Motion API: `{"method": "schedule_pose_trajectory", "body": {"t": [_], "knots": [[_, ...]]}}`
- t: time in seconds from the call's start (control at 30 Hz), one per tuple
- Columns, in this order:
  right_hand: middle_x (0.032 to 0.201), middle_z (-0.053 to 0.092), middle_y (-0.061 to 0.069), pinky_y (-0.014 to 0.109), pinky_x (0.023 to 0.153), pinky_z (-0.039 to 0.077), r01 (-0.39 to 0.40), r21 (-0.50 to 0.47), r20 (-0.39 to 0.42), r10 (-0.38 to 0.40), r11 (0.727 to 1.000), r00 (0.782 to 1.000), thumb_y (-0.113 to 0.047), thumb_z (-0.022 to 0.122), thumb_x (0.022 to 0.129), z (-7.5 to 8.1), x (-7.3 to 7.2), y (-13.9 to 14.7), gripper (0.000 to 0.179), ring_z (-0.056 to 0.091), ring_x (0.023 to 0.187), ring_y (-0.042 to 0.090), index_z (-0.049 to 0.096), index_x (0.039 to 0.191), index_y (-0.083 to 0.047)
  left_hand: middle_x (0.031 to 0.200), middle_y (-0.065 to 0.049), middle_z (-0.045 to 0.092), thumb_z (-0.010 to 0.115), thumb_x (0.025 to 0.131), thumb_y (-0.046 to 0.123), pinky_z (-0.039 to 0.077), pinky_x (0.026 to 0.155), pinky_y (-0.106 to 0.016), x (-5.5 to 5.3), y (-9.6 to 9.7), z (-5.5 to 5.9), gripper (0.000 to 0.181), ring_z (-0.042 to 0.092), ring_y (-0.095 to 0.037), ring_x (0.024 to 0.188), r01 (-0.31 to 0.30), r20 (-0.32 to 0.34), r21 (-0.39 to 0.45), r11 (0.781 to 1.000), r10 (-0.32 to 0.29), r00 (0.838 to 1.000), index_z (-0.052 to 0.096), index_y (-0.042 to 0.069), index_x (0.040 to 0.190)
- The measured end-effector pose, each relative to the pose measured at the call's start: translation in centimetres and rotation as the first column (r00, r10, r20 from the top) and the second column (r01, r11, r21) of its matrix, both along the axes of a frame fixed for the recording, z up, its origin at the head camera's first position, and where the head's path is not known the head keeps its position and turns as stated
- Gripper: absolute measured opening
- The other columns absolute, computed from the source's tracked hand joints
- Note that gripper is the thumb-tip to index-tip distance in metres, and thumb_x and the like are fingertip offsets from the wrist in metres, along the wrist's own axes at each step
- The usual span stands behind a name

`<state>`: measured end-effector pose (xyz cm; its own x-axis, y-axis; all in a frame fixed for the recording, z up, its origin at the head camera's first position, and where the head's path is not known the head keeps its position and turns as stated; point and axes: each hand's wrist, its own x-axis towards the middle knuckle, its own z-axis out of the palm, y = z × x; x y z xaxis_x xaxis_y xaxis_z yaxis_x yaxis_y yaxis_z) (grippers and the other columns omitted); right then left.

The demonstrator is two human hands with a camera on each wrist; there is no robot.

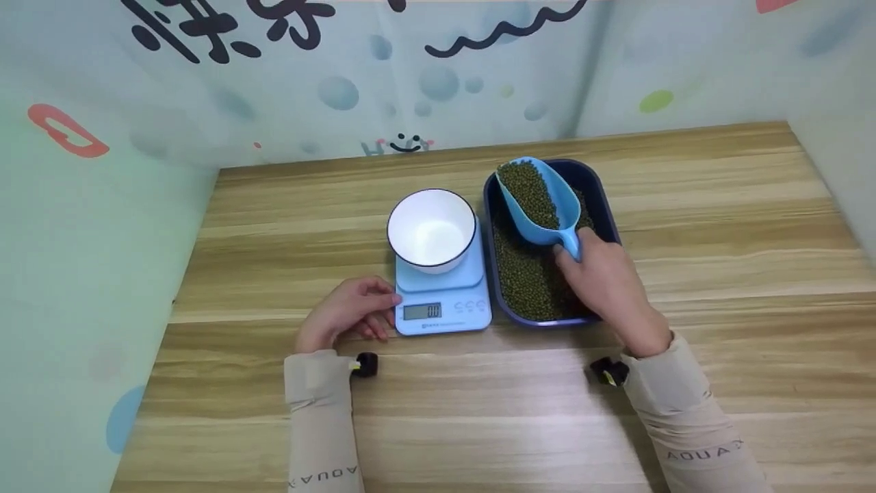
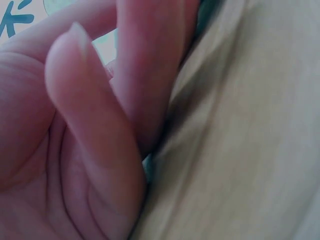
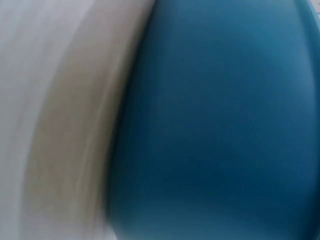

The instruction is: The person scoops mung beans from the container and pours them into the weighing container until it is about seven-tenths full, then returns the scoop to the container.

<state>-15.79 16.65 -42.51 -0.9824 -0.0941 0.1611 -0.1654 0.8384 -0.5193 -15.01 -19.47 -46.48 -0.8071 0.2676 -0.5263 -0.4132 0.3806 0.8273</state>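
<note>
My right hand (image 1: 606,274) grips the handle of a blue scoop (image 1: 567,198), held over a dark blue tray (image 1: 609,205). Small green beans (image 1: 527,192), which look like mung beans, fill much of the scoop. More of them cover the tray's bottom. My left hand (image 1: 352,308) touches the left edge of a light blue kitchen scale (image 1: 445,322), its thumb on the edge and its fingers loosely bent beside it. On the scale stands a white bowl (image 1: 431,229) with a dark rim. The left wrist view shows bent fingers (image 2: 95,110) close up. A blue wall of the tray (image 3: 215,120) fills the right wrist view.
The wooden table (image 1: 287,226) carries the scale and tray side by side, nearly touching. The scale's display (image 1: 422,311) appears to read zero. A printed curtain (image 1: 438,82) hangs behind the table's back edge and along its left side.
</note>
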Motion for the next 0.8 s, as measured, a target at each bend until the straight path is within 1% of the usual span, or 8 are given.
{"method": "schedule_pose_trajectory", "body": {"t": [0.17, 0.33, 0.37, 0.5, 0.6, 0.73, 0.8], "knots": [[0.057, 0.04, 0.004, 0.032, 0.043, 0.032, 0.01, -0.043, -0.001, -0.01, 0.999, 1.0, -0.023, 0.051, 0.084, 0.5, 0.1, -0.1, 0.019, 0.041, 0.05, 0.023, 0.044, 0.075, -0.007, 0.081, -0.019, 0.064, 0.068, 0.078, 0.035, 0.046, 0.043, -0.025, 0.1, -0.1, -0.1, 0.043, 0.062, -0.024, 0.053, 0.003, -0.011, 0.014, 1.0, -0.003, 1.0, 0.054, 0.004, 0.104], [0.06, 0.042, 0.005, 0.031, 0.044, 0.032, 0.009, -0.074, 0.006, -0.009, 0.997, 1.0, -0.021, 0.051, 0.085, 1.4, 0.3, -0.2, 0.016, 0.042, 0.05, 0.022, 0.046, 0.082, -0.006, 0.081, -0.019, 0.064, 0.066, 0.08, 0.033, 0.045, 0.043, -0.025, 0.0, -0.1, 0.2, 0.04, 0.062, -0.023, 0.053, 0.004, 0.006, 0.015, 1.0, -0.004, 1.0, 0.054, 0.004, 0.105], [0.061, 0.042, 0.005, 0.031, 0.044, 0.033, 0.009, -0.082, 0.008, -0.009, 0.997, 1.0, -0.021, 0.05, 0.085, 1.6, 0.4, -0.2, 0.016, 0.042, 0.051, 0.022, 0.046, 0.084, -0.006, 0.082, -0.019, 0.064, 0.066, 0.081, 0.032, 0.046, 0.043, -0.025, 0.0, -0.1, 0.3, 0.039, 0.062, -0.023, 0.054, 0.005, 0.011, 0.015, 1.0, -0.005, 1.0, 0.054, 0.004, 0.105], [0.063, 0.044, 0.006, 0.032, 0.045, 0.033, 0.008, -0.099, 0.009, -0.007, 0.995, 1.0, -0.019, 0.05, 0.084, 2.5, 0.8, -0.4, 0.016, 0.042, 0.052, 0.023, 0.047, 0.091, -0.005, 0.084, -0.019, 0.064, 0.063, 0.084, 0.028, 0.047, 0.045, -0.026, 0.3, 0.2, 1.6, 0.035, 0.063, -0.024, 0.056, 0.026, 0.016, 0.022, 0.999, -0.026, 1.0, 0.053, 0.003, 0.106], [0.064, 0.045, 0.006, 0.032, 0.046, 0.034, -0.006, -0.105, 0.027, 0.009, 0.994, 1.0, -0.018, 0.05, 0.082, 3.3, 1.2, -0.7, 0.021, 0.043, 0.053, 0.022, 0.048, 0.099, -0.005, 0.085, -0.021, 0.063, 0.061, 0.085, 0.025, 0.048, 0.046, -0.027, 0.6, 0.5, 2.5, 0.032, 0.063, -0.024, 0.057, 0.039, 0.014, 0.017, 0.999, -0.039, 0.999, 0.053, 0.002, 0.106], [0.065, 0.047, 0.006, 0.031, 0.047, 0.035, -0.038, -0.117, 0.059, 0.046, 0.992, 0.997, -0.016, 0.051, 0.079, 4.3, 2.1, -1.4, 0.027, 0.043, 0.052, 0.021, 0.049, 0.104, -0.006, 0.086, -0.021, 0.063, 0.061, 0.086, 0.025, 0.048, 0.047, -0.027, 0.7, 0.6, 2.9, 0.032, 0.063, -0.024, 0.057, 0.041, 0.015, 0.006, 0.999, -0.041, 0.999, 0.053, 0.002, 0.106], [0.064, 0.047, 0.005, 0.031, 0.048, 0.035, -0.057, -0.119, 0.059, 0.065, 0.991, 0.996, -0.016, 0.051, 0.078, 4.8, 2.4, -1.6, 0.025, 0.043, 0.052, 0.02, 0.05, 0.102, -0.007, 0.086, -0.021, 0.063, 0.061, 0.085, 0.025, 0.048, 0.047, -0.027, 0.6, 0.7, 2.9, 0.032, 0.063, -0.025, 0.058, 0.041, 0.016, 0.003, 0.999, -0.041, 0.999, 0.053, 0.002, 0.106]]}}
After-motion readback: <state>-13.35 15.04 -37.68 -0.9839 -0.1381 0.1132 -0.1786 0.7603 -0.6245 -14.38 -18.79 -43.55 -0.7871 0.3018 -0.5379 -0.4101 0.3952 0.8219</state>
